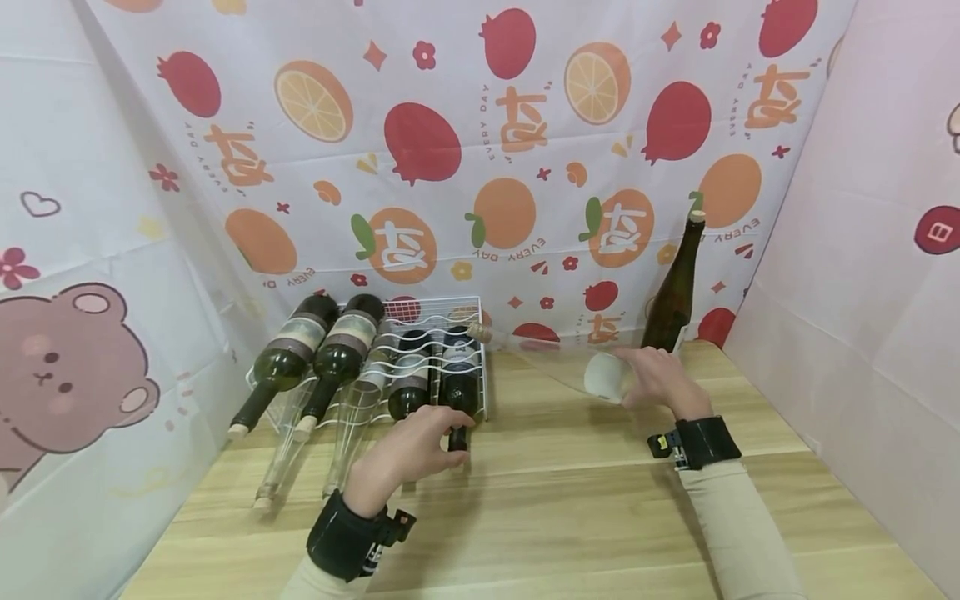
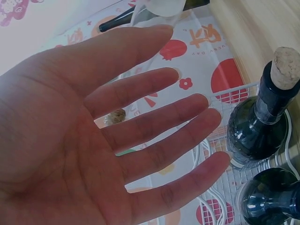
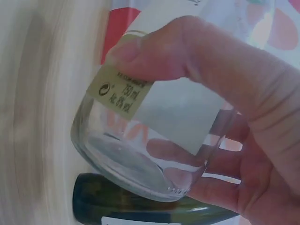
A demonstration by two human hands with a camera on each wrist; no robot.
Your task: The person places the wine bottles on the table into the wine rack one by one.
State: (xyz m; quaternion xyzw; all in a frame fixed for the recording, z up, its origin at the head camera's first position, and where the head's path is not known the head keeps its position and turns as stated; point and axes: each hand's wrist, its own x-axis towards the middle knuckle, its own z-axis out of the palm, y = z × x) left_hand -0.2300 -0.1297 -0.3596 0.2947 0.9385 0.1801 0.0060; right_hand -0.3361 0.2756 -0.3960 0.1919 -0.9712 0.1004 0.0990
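My right hand grips a clear glass bottle by its base end, thumb over the pale label and fingers behind the glass. The bottle lies nearly level, its corked neck pointing left toward the white wire rack. Fingers straight and spread, my left hand holds nothing in front of the rack. In the head view it overlaps the neck of a dark bottle lying there. The left wrist view shows its bare palm beside a corked dark bottle.
Two dark green bottles lie on the rack's upper left, corks facing the front. Below them, clear bottles stick out forward. A tall brown-green bottle stands upright behind my right hand. Fruit-print cloth walls the wooden table.
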